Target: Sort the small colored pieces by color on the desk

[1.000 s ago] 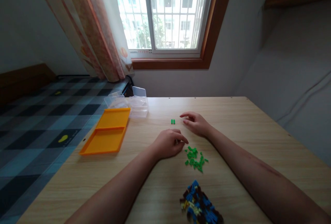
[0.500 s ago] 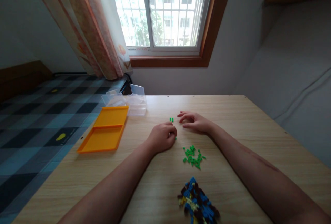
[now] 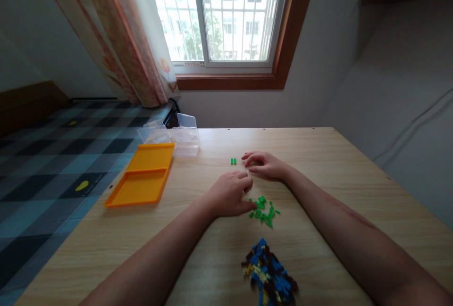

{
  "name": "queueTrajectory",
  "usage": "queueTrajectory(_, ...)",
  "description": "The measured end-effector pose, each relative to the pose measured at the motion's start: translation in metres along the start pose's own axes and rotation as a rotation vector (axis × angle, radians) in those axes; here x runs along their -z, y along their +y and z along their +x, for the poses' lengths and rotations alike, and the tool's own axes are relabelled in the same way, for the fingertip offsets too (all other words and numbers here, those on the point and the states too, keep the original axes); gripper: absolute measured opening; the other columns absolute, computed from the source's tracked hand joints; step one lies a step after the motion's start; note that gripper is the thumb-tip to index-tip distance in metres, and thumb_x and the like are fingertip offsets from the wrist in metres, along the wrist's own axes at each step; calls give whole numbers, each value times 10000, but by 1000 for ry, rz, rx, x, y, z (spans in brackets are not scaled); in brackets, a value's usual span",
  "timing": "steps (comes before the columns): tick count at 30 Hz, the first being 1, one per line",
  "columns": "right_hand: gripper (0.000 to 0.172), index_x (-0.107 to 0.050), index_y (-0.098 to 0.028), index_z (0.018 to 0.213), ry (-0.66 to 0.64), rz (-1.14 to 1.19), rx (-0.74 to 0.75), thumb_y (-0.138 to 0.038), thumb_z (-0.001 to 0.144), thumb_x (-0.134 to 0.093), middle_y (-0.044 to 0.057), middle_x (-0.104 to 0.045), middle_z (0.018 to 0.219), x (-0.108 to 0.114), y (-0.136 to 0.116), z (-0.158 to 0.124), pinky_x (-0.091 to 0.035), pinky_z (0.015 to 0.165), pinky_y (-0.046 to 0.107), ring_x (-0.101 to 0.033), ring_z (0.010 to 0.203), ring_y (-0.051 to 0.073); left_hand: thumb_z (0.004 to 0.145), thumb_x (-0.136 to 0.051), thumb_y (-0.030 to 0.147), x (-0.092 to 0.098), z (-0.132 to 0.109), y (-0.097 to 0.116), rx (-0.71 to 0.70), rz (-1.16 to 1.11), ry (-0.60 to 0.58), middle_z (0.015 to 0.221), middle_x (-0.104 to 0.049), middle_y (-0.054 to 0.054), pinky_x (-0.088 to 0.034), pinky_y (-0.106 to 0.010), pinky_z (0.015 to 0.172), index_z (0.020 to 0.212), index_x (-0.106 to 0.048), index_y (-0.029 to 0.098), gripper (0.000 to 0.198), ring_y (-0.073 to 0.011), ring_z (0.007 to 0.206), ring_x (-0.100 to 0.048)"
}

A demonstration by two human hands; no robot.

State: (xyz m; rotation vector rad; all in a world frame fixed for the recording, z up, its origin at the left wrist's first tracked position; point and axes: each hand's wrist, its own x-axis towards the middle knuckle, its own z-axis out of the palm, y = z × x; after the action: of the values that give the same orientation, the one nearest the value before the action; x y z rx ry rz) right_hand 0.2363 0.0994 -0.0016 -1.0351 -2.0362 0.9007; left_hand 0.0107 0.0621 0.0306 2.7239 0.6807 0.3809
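Observation:
My left hand point(image 3: 231, 194) is over the table with its thumb stretched out to the left edge of a loose pile of small green bricks point(image 3: 264, 214). Its fingers are apart from the thumb, and I see nothing held. Farther back, my right hand point(image 3: 265, 164) rests with fingers loosely bent and apart, holding nothing visible. Just left of its fingertips, two small green bricks point(image 3: 233, 161) lie side by side. Nearer to me is a heap of blue, dark brown and yellow bricks point(image 3: 271, 275).
An orange tray point(image 3: 146, 188) with a dividing ridge lies on the left of the wooden table point(image 3: 336, 230). Behind it stand clear plastic boxes point(image 3: 186, 143). A bed with a checked cover point(image 3: 53, 164) adjoins the left side, and a window point(image 3: 233, 18) is ahead.
My left hand has moved right and toward me, its thumb opening away from the fingers and reaching the green pile. My right hand has hardly moved.

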Motion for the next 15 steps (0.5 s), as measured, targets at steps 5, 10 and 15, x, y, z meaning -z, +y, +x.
queueTrajectory(5, 157, -755, -207, 931, -65, 39, -22, -270, 797, -702, 97, -643, 1307, 6, -3, 0, -360, 1134, 453, -505, 1332, 252, 705, -765, 381, 5, -1, -6, 49, -100, -73, 697, -526, 30, -295, -262, 599, 647, -465, 190, 361, -134, 657, -454)
queueTrajectory(10, 134, -787, -270, 887, -349, 62, -67, -314, 761, -775, 37, -645, 1337, 30, -13, -6, -301, 1175, 478, -444, 1395, 241, 695, -719, 308, 12, -2, -19, 185, -227, -195, 533, -374, 70, -204, -267, 542, 559, -388, 187, 377, -103, 544, -321)
queueTrajectory(15, 202, -795, -339, 822, -495, -17, -53, -303, 643, -881, -15, -668, 1299, 40, -25, -13, -245, 1200, 522, -419, 1419, 243, 701, -660, 306, 12, -2, -32, 279, -451, -171, 530, -267, 88, -182, -246, 533, 563, -300, 196, 402, -87, 544, -244)
